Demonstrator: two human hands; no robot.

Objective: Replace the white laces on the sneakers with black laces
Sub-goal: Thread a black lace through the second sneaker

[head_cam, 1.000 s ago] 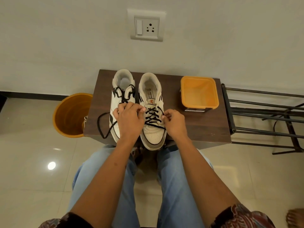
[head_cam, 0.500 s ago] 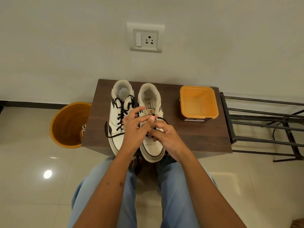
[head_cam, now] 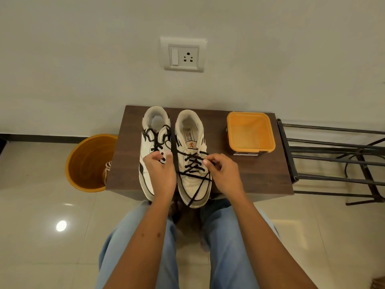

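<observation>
Two white sneakers stand side by side on the dark wood surface (head_cam: 260, 180), toes toward the person. The orange tub (head_cam: 250, 132) serves as landmark; both shoes are to its left.

Progress: the sneaker nearer the tub (head_cam: 192, 184) carries a black lace (head_cam: 194, 165) crossed through the lower eyelets, about four crossings visible; the top eyelets by the tongue look unfilled, and a loose end trails down over the toe. The farther sneaker (head_cam: 146, 147) has black lacing (head_cam: 155, 140) up to the collar, loose at the top, apparently untied. No white lace shows in either shoe. Judged: swap nearly done; threading the last eyelets and tying remain.

Hands: the left hand (head_cam: 161, 174) is over the farther sneaker, fingers curled; it seems to pinch the lace strand running up between the shoes, but the grip is not clear. The right hand (head_cam: 224, 174), just left of the tub, pinches the other end of that lace between thumb and forefinger.

Count: two sneakers, two black laces, one tub, one orange bin (head_cam: 89, 163) on the floor far left of the tub, with something pale, perhaps a white lace (head_cam: 107, 170), over its rim. One metal rack (head_cam: 333, 155) to the tub's right, one wall socket (head_cam: 183, 55) above.
</observation>
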